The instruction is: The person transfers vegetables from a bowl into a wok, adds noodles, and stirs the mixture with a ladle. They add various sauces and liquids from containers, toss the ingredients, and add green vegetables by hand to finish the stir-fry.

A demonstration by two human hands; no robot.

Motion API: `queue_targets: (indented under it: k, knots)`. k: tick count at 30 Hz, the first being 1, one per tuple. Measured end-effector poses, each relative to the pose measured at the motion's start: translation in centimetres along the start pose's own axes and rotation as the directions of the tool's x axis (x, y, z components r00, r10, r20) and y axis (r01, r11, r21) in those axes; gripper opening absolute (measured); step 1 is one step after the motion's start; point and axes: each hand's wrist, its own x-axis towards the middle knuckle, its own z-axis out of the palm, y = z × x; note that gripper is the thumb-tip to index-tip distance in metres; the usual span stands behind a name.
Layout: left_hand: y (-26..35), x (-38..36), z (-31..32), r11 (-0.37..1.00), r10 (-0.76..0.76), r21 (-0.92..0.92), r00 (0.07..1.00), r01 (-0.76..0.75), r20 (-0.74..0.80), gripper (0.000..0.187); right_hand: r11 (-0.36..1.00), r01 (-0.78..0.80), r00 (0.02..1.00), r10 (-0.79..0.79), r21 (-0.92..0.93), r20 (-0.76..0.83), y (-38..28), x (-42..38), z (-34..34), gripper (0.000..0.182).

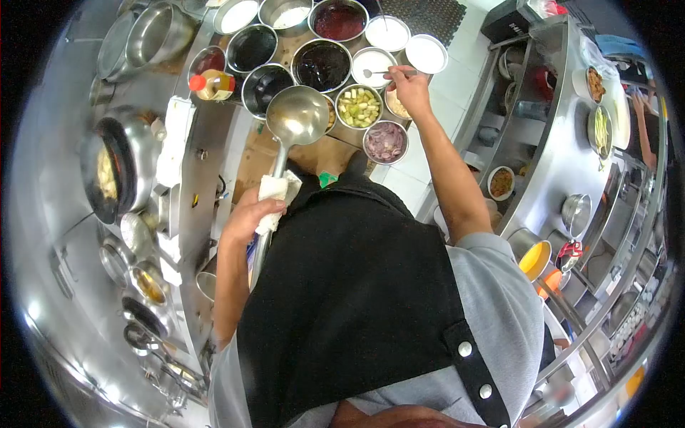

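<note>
My left hand (255, 215) is closed round a white cloth (277, 194) wrapped on the handle of a large metal ladle (297, 115). The ladle's bowl is held level near several metal containers. My right hand (409, 87) pinches a small spoon (372, 73) over a container of white seasoning (370, 60). Close to it stand a bowl of green diced vegetable (359, 106), a bowl of sliced purple onion (385, 142) and a container of dark sauce (322, 65).
On the left, a wok (114, 171) holding pale food sits on the steel range. A bottle with a red cap (212, 85) stands beside the sauces. At the right, a steel counter (549, 150) carries bowls and pots. Another person's arm (644, 128) shows at the far right.
</note>
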Motion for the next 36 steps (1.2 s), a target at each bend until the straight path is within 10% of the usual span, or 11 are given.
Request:
queue_targets:
  k: [15, 23, 36]
  knots:
    - [1.1, 4.0, 0.8, 0.999, -0.022, 0.043, 0.995, 0.018, 0.092, 0.035, 0.846, -0.247, 0.969, 0.226, 0.472, 0.102, -6.1, -5.4, -3.4, 0.031]
    - [1.4, 5.3, 2.7, 0.999, -0.024, 0.028, 0.988, 0.02, 0.152, 0.037, 0.983, 0.183, 0.94, -0.168, 0.023, -0.297, -6.7, -0.1, -4.2, 0.03]
    - [1.0, 1.4, 1.9, 0.998, -0.038, 0.05, 0.997, 0.035, 0.068, 0.043, 0.992, 0.123, 0.96, -0.126, -0.028, -0.251, -3.4, 7.4, -2.4, 0.025]
